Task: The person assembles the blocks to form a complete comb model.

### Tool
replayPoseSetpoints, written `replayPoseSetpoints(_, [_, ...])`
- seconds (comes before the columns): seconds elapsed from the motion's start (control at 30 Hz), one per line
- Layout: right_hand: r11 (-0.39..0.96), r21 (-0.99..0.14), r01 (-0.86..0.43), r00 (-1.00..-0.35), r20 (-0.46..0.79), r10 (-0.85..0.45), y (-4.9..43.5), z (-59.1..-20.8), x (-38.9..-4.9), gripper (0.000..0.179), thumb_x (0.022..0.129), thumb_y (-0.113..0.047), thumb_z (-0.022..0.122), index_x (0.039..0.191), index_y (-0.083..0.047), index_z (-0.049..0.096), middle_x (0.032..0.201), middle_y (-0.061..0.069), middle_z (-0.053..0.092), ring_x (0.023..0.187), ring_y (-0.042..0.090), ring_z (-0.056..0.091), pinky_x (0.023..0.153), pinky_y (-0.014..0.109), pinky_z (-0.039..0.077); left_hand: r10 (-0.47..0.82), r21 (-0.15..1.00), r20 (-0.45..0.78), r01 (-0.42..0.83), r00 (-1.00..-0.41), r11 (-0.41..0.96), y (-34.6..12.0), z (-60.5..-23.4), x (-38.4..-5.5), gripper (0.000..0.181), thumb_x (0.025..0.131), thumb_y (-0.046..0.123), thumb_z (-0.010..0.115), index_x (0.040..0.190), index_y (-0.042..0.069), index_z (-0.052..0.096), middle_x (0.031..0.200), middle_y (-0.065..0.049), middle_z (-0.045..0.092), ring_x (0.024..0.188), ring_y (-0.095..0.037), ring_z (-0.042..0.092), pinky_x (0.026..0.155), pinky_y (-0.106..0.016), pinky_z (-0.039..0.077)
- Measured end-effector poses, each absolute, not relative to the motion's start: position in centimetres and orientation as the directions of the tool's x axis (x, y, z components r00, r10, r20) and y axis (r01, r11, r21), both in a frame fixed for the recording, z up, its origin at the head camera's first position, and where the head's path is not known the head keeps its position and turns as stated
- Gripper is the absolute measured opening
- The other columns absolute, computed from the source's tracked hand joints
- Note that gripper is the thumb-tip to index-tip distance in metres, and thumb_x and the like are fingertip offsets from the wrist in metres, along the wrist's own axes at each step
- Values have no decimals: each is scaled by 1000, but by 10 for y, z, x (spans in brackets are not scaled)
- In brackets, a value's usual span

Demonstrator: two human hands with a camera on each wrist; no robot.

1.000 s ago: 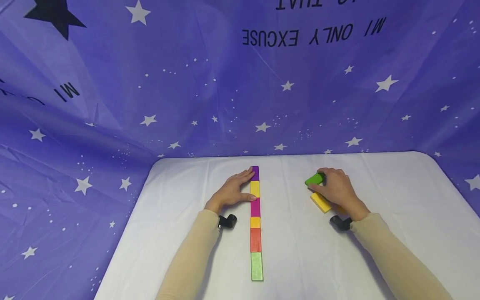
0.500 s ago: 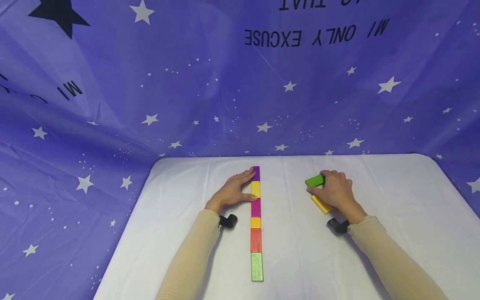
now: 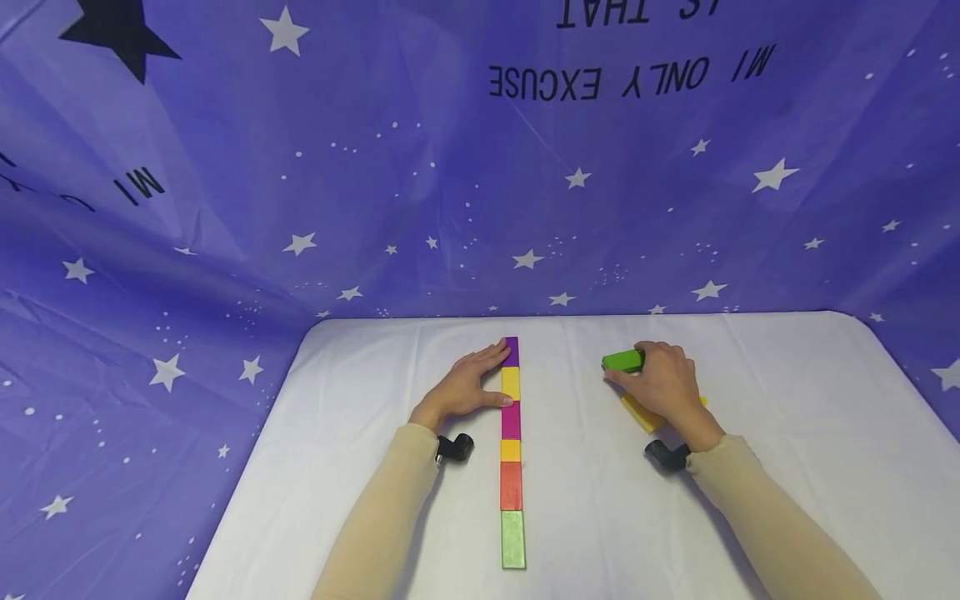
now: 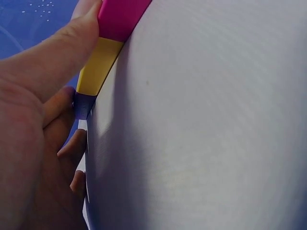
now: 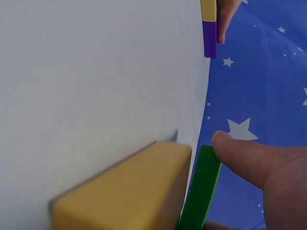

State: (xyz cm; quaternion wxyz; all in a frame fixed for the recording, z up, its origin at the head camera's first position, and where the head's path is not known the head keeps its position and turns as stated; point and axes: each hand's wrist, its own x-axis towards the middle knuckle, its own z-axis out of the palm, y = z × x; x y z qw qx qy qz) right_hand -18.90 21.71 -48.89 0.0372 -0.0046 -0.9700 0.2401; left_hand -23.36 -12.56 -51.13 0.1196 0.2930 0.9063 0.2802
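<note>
A straight row of coloured blocks runs front to back on the white tabletop in the head view: purple (image 3: pixel 512 353), yellow (image 3: pixel 511 381), magenta (image 3: pixel 511 425), orange (image 3: pixel 511 451), red (image 3: pixel 512 486) and light green (image 3: pixel 513 540). My left hand (image 3: pixel 468 385) rests along its far left side, straight fingers at the purple block and thumb where yellow meets magenta. To the right, my right hand (image 3: pixel 667 383) pinches a green block (image 3: pixel 622 361) between thumb and fingers. Beneath that hand lies a yellow block (image 3: pixel 641 413), partly covered.
A yellow corner (image 3: pixel 704 401) of something shows behind the right wrist, the remainder hidden. Black wrist cameras (image 3: pixel 455 447) sit on both wrists. Past the far edge of the white tabletop (image 3: pixel 570 467) hangs a blue star-patterned cloth (image 3: pixel 450 167).
The right hand has shifted slightly left with the green block, which has turned closer to sideways. The left hand stays in place at the row.
</note>
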Motion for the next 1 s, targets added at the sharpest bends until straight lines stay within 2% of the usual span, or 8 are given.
replayPoseSetpoints(0.33, [858, -514, -15, -995, 92, 38, 200, -487, -193, 78, 84, -45, 77, 131, 14, 56, 121, 33, 60, 97, 42, 51, 81, 52, 43, 596, 575, -63, 459, -801, 678, -126, -511, -233, 95, 83, 46, 79, 159, 15, 31, 166, 3, 20, 153, -19, 18, 124, -44, 13])
replayPoseSetpoints(0.63, [865, -501, -12, -992, 114, 52, 176, -488, -201, 76, 82, -47, 78, 126, 12, 60, 114, 29, 64, 98, 42, 53, 85, 54, 43, 602, 577, -61, 464, -796, 672, -126, -509, -233, 94, 84, 45, 79, 158, 13, 32, 167, 1, 19, 153, -21, 18, 124, -45, 13])
replayPoseSetpoints(1.0, [862, -506, -24, -993, 114, 39, 150, -491, -215, 75, 80, -50, 80, 120, 12, 64, 108, 27, 68, 98, 43, 57, 84, 52, 46, 594, 596, -71, 444, -801, 669, -125, -506, -230, 92, 85, 42, 79, 158, 13, 33, 167, 3, 19, 153, -20, 18, 125, -44, 11])
